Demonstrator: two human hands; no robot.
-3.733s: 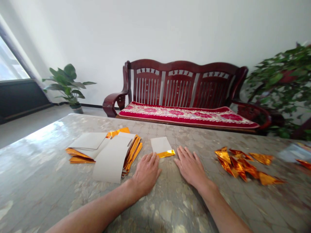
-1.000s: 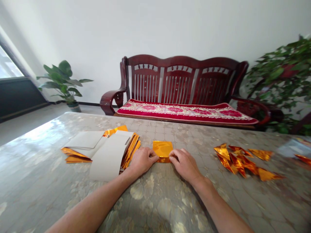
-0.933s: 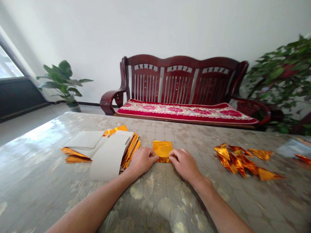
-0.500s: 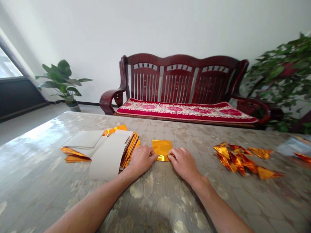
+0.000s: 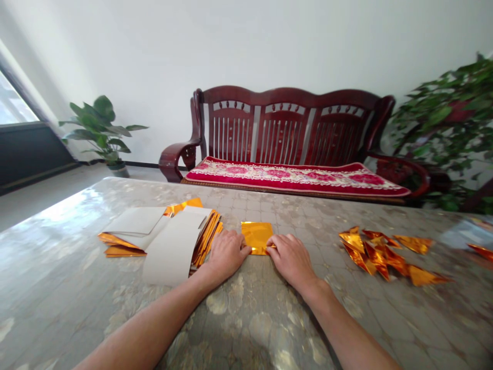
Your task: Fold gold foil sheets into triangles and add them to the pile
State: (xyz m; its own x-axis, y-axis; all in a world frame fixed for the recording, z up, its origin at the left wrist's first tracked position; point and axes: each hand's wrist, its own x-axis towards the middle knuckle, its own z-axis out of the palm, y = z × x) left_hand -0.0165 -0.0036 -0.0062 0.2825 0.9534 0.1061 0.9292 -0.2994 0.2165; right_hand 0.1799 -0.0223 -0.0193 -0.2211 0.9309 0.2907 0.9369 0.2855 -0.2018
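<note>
A small sheet of gold foil paper (image 5: 257, 234) lies flat on the table between my hands, its near edge turned up in a narrow strip. My left hand (image 5: 228, 251) pinches the near left corner, fingers curled. At the near right corner my right hand (image 5: 289, 255) has the same edge between thumb and fingers. Just left of my left hand is a stack of gold foil sheets (image 5: 207, 239) under a bent grey-white card (image 5: 169, 252). Folded gold foil pieces (image 5: 379, 254) lie in a loose pile to the right of my right hand.
The table (image 5: 239, 318) has a patterned, shiny cover. At its right edge lies a clear plastic bag (image 5: 464, 232). Beyond the table stands a dark wooden bench (image 5: 292, 123) with a red floral cushion (image 5: 296, 177). Potted plants (image 5: 102, 128) flank the bench.
The near edge of the gold foil sheet looks slightly more turned up between my fingers. My hands have hardly moved, and the view has shifted a little.
</note>
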